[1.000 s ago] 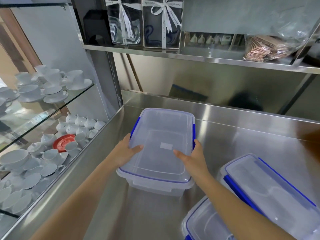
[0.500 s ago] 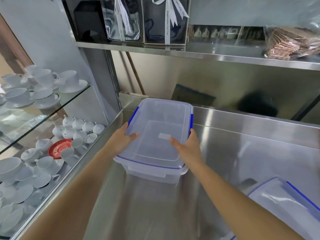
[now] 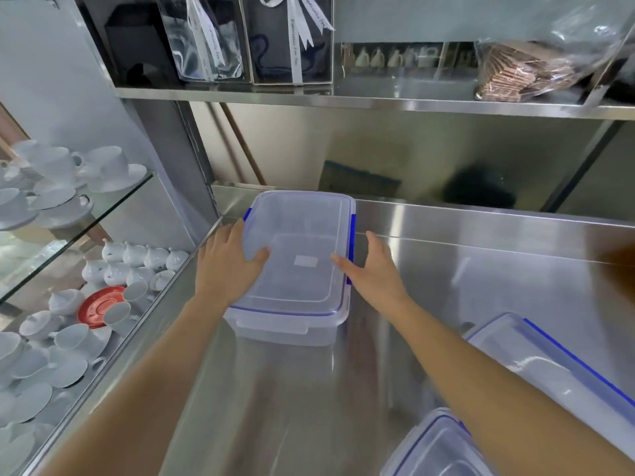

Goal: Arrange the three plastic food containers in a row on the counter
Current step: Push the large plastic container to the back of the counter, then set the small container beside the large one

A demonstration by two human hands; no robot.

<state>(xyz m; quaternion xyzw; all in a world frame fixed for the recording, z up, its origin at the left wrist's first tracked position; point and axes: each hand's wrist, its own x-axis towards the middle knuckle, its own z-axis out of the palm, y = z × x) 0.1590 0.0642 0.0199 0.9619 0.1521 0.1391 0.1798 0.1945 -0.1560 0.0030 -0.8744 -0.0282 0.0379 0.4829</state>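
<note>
Pushed further back, the clear container [image 3: 298, 266] now sits at the counter's [image 3: 481, 269] back left corner. Left hand [image 3: 226, 266] and right hand [image 3: 372, 271] flank it, fingers spread loose, likely letting go so the row starts there.

Single view: head-worn wide-angle camera, looks forward and down along steel table [image 3: 446, 269]; near, arm's reach; upper shelf [image 3: 378, 101] at top; glass cabinet [image 3: 113, 197] at left edge.

White cups and saucers [image 3: 68, 176] crowd a glass shelf [image 3: 113, 204]; below it, teapots [image 3: 137, 259] surround a red saucer [image 3: 99, 305]. Ribboned gift boxes [image 3: 292, 39] and a bag of wafers [image 3: 522, 73] sit on a steel shelf [image 3: 378, 101].
</note>
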